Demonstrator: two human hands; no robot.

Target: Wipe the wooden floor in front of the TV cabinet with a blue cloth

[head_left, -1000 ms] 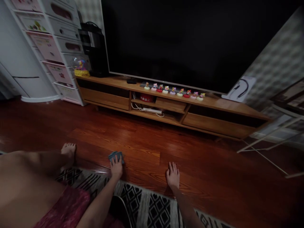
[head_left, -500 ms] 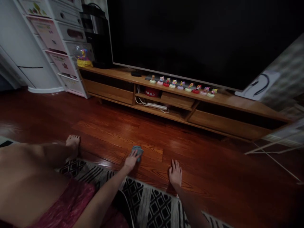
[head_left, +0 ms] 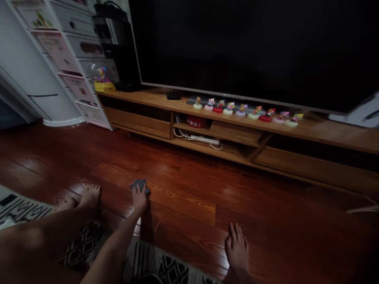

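Note:
My left hand (head_left: 139, 200) presses a small grey-blue cloth (head_left: 139, 183) against the glossy reddish-brown wooden floor (head_left: 183, 189). The cloth is bunched under its fingertips, with its far edge showing beyond them. To the right, my right hand (head_left: 237, 249) rests palm down on the boards, fingers stretched forward and nothing in it. Two bare feet (head_left: 89, 194) are on the floor left of the cloth. Beneath my arms lies a black-and-white patterned rug (head_left: 142, 258).
A low wooden TV stand (head_left: 137, 121) runs across ahead, with small figurines (head_left: 227, 109) lined up under a large television (head_left: 248, 51). White cables and a power strip (head_left: 204, 140) sit on its shelf. A drawer tower (head_left: 78, 73) stands at the left.
My left hand has slid the cloth leftward across the floor, closer to the feet. My right hand stays flat on the floor, and the view has shifted.

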